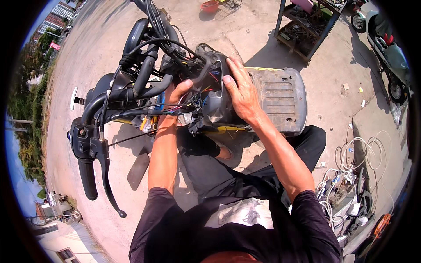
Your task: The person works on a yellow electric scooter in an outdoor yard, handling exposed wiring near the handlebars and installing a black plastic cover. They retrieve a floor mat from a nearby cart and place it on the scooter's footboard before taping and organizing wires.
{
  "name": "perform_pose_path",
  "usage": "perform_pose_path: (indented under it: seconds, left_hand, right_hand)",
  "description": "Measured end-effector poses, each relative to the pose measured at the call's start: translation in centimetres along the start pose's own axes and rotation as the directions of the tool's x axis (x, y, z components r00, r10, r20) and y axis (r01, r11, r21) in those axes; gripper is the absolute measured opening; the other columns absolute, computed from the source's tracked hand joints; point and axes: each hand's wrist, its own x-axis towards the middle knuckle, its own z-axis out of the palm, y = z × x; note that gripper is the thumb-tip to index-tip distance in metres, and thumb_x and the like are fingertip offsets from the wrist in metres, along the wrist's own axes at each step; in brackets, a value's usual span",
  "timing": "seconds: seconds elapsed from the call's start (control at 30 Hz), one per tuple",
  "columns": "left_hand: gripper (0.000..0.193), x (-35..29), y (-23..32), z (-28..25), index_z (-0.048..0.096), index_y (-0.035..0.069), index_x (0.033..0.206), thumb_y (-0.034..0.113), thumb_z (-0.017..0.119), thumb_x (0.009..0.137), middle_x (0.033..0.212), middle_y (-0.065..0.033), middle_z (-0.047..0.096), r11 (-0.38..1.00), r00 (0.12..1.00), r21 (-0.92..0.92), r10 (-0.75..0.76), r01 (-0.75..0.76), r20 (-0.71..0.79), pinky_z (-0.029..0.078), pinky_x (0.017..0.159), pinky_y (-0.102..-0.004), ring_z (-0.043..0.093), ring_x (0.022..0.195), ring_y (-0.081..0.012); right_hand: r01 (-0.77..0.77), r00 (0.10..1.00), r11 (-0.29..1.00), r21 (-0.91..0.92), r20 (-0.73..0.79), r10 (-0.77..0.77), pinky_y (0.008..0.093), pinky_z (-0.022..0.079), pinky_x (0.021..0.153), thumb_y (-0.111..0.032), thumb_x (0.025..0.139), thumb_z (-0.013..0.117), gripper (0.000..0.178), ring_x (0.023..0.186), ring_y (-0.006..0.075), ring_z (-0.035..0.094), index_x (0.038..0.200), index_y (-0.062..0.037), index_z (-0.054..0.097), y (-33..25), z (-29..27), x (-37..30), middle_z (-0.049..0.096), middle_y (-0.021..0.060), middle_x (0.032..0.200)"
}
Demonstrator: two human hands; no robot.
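Note:
A partly stripped scooter stands before me, its dark plastic front housing (218, 110) open and showing coloured wires (207, 90). My right hand (241, 90) lies along the housing's right side, fingers stretched out and thumb raised apart. On the other side, my left hand (176, 93) reaches in among the cables near the steering column. Its thumb points toward the housing, while the other fingers are hidden. Black cables (169, 44) run over the bent handlebar (144, 72) above that hand. The dusty grey footboard (277, 96) extends right of my right hand.
A rubber grip (87, 179) and brake lever (105, 179) stick out at left. A metal tool cart (307, 37) stands far right, near another scooter (390, 57). Pale cables (359, 151) lie heaped at lower right. A red basin (209, 6) sits at the far edge.

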Motion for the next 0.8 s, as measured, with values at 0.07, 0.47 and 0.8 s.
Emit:
perform_pose_path:
  seconds: [0.07,0.47,0.8]
  left_hand:
    - [0.071,-0.3,0.1,0.8,0.049,0.0,0.15,0.022,0.073,0.087,0.141,-0.0177,0.06,1.0,1.0,0.004,0.008,-0.008,-0.03,0.05,0.112,-0.0425,0.062,0.129,-0.0287]
    - [0.082,0.4,0.5,1.8,0.044,0.002,0.155,0.025,0.077,0.084,0.152,-0.0159,0.051,0.996,0.997,0.052,0.075,-0.076,0.016,0.043,0.121,-0.0446,0.055,0.139,-0.0303]
    - [0.077,0.2,0.2,0.8,0.05,0.0,0.148,0.033,0.082,0.086,0.137,-0.0152,0.062,0.989,0.999,0.146,0.035,-0.032,-0.017,0.048,0.113,-0.0412,0.061,0.127,-0.0262]
  right_hand:
    - [0.01,0.999,1.0,-0.007,-0.043,-0.01,0.0488,0.028,0.126,-0.041,0.11,0.05,0.064,0.151,0.0438,0.038,0.154,0.0053,0.047,0.0,0.8,0.1,0.044,0.0283,0.161]
    - [0.061,0.988,0.997,0.054,-0.142,-0.052,0.0486,0.033,0.123,-0.035,0.108,0.054,0.057,0.146,0.0446,0.045,0.146,0.0089,0.054,-0.3,1.6,0.9,0.051,0.0284,0.154]
    - [0.099,0.975,0.995,0.014,-0.203,-0.094,0.0491,0.038,0.118,-0.033,0.105,0.061,0.052,0.137,0.0431,0.052,0.145,0.0012,0.058,-0.7,1.5,1.0,0.057,0.025,0.146]
